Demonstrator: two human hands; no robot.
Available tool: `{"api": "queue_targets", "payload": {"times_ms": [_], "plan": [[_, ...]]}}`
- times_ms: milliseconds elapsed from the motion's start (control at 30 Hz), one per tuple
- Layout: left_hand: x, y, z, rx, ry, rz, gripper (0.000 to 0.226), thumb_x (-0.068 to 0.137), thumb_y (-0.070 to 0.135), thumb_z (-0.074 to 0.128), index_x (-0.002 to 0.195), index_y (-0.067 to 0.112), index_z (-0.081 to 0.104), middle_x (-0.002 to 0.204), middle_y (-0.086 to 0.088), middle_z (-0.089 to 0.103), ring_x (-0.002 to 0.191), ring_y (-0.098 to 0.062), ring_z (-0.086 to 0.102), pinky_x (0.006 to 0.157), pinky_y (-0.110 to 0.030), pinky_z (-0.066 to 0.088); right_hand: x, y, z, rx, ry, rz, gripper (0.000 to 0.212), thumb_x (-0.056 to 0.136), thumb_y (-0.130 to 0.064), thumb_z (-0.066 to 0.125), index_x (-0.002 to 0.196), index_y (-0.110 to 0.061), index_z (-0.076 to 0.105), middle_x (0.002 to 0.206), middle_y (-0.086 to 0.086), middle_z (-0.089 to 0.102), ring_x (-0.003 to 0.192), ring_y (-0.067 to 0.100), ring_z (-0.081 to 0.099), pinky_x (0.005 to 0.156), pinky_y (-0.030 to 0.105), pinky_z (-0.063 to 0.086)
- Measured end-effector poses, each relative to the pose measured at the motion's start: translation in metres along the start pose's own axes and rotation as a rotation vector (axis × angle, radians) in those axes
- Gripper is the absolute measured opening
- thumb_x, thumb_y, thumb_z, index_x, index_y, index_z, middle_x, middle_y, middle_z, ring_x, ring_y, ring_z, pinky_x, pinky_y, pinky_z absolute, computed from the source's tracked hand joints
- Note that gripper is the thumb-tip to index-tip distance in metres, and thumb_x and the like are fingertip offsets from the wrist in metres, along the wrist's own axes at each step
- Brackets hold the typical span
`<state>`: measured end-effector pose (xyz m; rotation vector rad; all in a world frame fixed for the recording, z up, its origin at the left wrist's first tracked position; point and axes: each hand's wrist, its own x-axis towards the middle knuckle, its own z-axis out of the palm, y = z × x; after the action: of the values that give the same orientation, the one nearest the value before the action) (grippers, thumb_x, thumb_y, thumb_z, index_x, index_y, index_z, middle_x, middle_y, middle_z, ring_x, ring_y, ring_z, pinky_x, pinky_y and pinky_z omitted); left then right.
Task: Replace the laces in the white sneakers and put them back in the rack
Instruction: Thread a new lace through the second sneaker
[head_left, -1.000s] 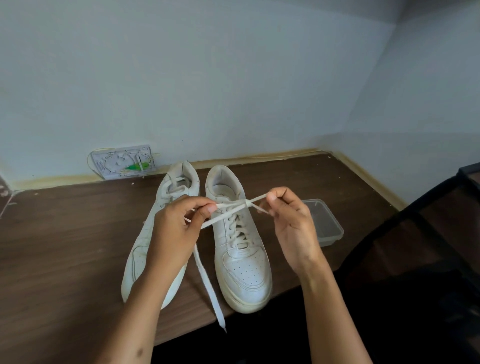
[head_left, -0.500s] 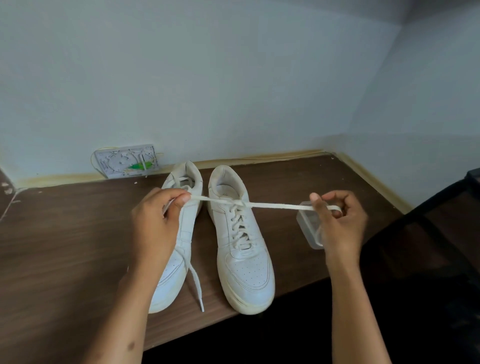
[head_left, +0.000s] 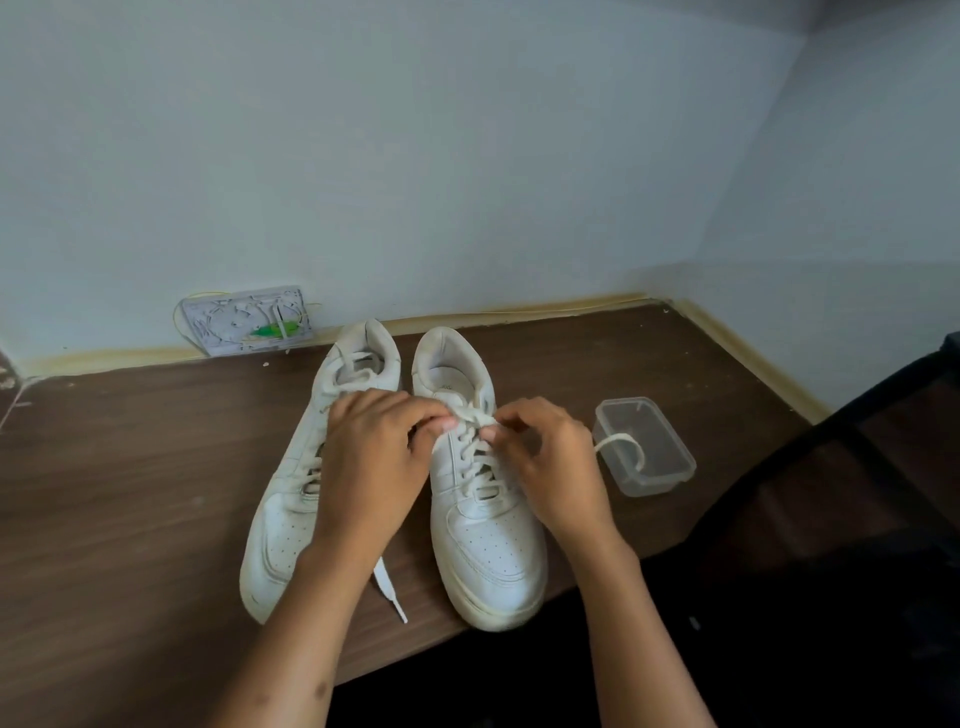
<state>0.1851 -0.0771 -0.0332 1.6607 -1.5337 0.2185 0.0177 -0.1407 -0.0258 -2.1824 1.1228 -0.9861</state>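
1. Tying off the right sneaker (head_left: 480, 499), I have both hands meeting over its top eyelets: my left hand (head_left: 371, 457) pinches one strand of the lace (head_left: 470, 415) between thumb and curled fingers, and my right hand (head_left: 550, 457) pinches the other strand just beside it.

2. Judging from the crossed strands, the knot is at the loop-forming stage. To do it well I should keep both strands taut and flat, untwisted, and cinch down against the tongue, not up off it.

3. One free lace tail (head_left: 389, 590) trails toward me below my left wrist, between the two shoes, its tip near the front edge of the surface. I should draw it clear so it is not caught under the sole.

4. The other tail (head_left: 621, 444) runs out past my right hand and droops into the clear plastic tub (head_left: 647, 452). A hard pull could drag the light tub, so I should ease that side.

5. The left sneaker (head_left: 291, 493), partly under my left hand, lies just beside the right one, toes toward me. Whether its lacing is finished I cannot tell.

6. Both shoes rest on a dark wood-grain tabletop (head_left: 130, 493). No rack is in sight.

7. Beyond my hands, a pale wall plate (head_left: 244, 327) with a green mark leans at the foot of the light blue wall (head_left: 467, 156). A dark frame (head_left: 857, 415) crosses to my right.
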Motion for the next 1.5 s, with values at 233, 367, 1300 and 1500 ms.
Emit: {"api": "queue_targets", "payload": {"times_ms": [233, 367, 1300, 1500], "plan": [[0.009, 0.001, 0.004, 0.091, 0.008, -0.052, 0.009, 0.092, 0.008, 0.055, 0.09, 0.017, 0.054, 0.069, 0.01, 0.055, 0.064, -0.015, 0.056, 0.083, -0.029, 0.034, 0.005, -0.003, 0.004, 0.175, 0.142, 0.087, 0.007, 0.095, -0.023, 0.063, 0.093, -0.022, 0.07, 0.081, -0.012, 0.067, 0.076, 0.005, 0.063, 0.065, 0.018, 0.049], [0.012, -0.003, 0.0, 0.171, 0.002, -0.094, 0.022, 0.077, -0.008, 0.06, 0.087, 0.012, 0.058, 0.067, 0.007, 0.054, 0.063, -0.019, 0.058, 0.076, -0.034, 0.04, 0.007, 0.006, 0.003, 0.117, 0.211, 0.162, 0.017, 0.094, -0.016, 0.062, 0.079, -0.022, 0.065, 0.062, -0.008, 0.059, 0.056, 0.008, 0.054, 0.051, 0.019, 0.042], [0.063, 0.101, -0.123, -0.567, -0.234, -0.232, 0.018, 0.101, 0.02, 0.05, 0.117, 0.029, 0.049, 0.077, 0.005, 0.067, 0.07, -0.003, 0.063, 0.071, -0.021, 0.051, -0.002, -0.124, -0.079, 0.465, -0.044, 0.104, 0.027, 0.101, -0.028, 0.053, 0.091, -0.009, 0.069, 0.088, 0.006, 0.063, 0.066, 0.001, 0.058, 0.064, 0.017, 0.045], [0.077, 0.139, -0.169, -0.554, -0.197, -0.145, 0.018, 0.1, 0.02, 0.051, 0.116, 0.029, 0.051, 0.078, 0.006, 0.066, 0.065, 0.001, 0.063, 0.067, -0.014, 0.048, -0.001, -0.175, -0.107, 0.628, -0.094, 0.068, 0.029, 0.103, -0.024, 0.048, 0.096, -0.003, 0.066, 0.084, 0.004, 0.069, 0.081, 0.013, 0.063, 0.075, 0.025, 0.05]]}}
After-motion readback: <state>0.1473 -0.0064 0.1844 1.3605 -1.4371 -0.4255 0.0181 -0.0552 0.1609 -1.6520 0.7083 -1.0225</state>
